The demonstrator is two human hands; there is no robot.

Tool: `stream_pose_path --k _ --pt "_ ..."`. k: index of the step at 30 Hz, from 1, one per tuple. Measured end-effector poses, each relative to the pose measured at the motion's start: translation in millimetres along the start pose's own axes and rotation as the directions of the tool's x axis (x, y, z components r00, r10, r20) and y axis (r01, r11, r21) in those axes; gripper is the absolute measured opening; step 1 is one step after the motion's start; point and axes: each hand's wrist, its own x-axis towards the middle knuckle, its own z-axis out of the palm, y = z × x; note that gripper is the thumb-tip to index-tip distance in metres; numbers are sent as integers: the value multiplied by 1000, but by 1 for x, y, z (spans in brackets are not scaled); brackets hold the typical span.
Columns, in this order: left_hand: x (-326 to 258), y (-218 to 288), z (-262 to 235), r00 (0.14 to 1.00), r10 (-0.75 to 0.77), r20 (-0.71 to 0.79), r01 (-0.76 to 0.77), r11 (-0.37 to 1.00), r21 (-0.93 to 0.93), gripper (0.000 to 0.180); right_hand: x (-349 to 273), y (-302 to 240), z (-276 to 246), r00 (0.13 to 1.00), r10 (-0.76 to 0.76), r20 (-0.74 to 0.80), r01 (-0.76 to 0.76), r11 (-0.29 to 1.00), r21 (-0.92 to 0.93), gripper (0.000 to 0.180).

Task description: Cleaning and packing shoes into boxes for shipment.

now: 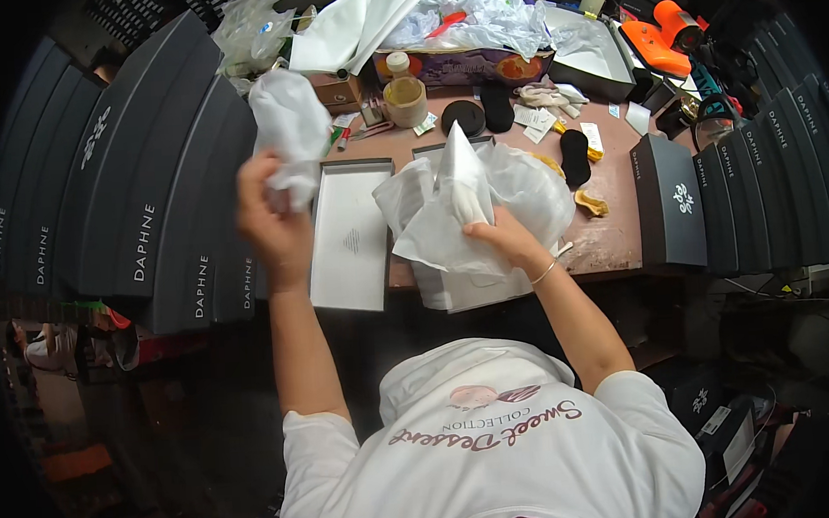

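Observation:
Raised at the left, my left hand is closed on a wad of white tissue paper; whether anything is inside it I cannot see. My right hand pinches a pointed, folded piece of white tissue paper over an open shoebox. More thin tissue paper spreads around that hand and covers most of the box. Between my hands, a shallow dark-edged box lid lies with its pale inside up.
Stacks of dark shoeboxes rise at the left, with more boxes at the right. Behind stand a jar, a carton of crumpled paper and an orange tape dispenser. Black pads and tags lie nearby.

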Motion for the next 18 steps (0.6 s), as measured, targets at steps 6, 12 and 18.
stream_pose_path --k 6,12,18 --pt "-105 -3 52 634 -71 770 26 997 70 40 -26 -36 -33 982 -132 -135 181 854 488 71" --pt "-204 5 172 272 -10 962 -264 961 84 23 -69 -24 -48 944 -155 -291 310 718 623 67" --pt "-201 -8 172 323 84 943 -210 978 -15 18 -117 -3 -64 976 -85 -201 176 854 490 92"
